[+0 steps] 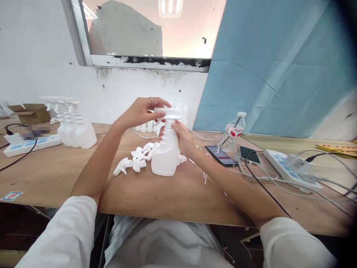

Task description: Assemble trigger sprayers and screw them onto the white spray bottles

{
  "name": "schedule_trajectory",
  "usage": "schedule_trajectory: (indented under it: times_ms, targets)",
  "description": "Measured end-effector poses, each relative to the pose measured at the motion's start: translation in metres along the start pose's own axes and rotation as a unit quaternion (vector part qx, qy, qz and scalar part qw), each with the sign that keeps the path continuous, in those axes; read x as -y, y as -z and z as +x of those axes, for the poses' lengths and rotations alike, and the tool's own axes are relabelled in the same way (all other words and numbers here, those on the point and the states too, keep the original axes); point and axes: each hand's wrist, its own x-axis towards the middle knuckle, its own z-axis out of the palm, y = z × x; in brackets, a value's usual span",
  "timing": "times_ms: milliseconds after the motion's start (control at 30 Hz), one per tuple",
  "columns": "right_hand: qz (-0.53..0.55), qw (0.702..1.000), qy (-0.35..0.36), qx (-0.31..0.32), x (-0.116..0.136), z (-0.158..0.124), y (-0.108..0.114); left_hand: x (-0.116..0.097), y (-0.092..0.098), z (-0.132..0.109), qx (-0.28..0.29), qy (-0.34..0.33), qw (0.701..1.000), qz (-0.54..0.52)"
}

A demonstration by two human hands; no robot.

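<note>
Spray bottle (165, 158): plain white. Trigger heads (138, 164): white. Worktop (134, 201): brown. Wall sheet (267, 74): plain blue. Drink-bottle label (233, 130): white and red. Cardboard box (35, 116): brown.

A workshop, shown by its wooden bench (134, 199), loose spray heads (138, 164) and grouped bottles (86, 134).

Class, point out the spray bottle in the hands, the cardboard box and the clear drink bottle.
Spray bottle (165, 154), head view: on its white body.
Cardboard box (31, 118), head view: on its front wall.
Drink bottle (234, 130), head view: on its label.
</note>
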Motion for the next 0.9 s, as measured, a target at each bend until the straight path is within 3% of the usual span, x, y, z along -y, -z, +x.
schedule_trajectory:
  times_ms: [600, 900]
  targets:
    - [-0.034, 0.999, 0.000, -0.039, 0.0002, 0.0037, -0.0081, 0.0042, -0.0001, -0.0002, 0.004, 0.006, 1.000, -0.027]
    - [-0.001, 1.000, -0.006, -0.015, 0.0016, 0.0015, -0.0053, 0.0053, -0.0019, 0.0001, 0.010, 0.010, 1.000, -0.019]
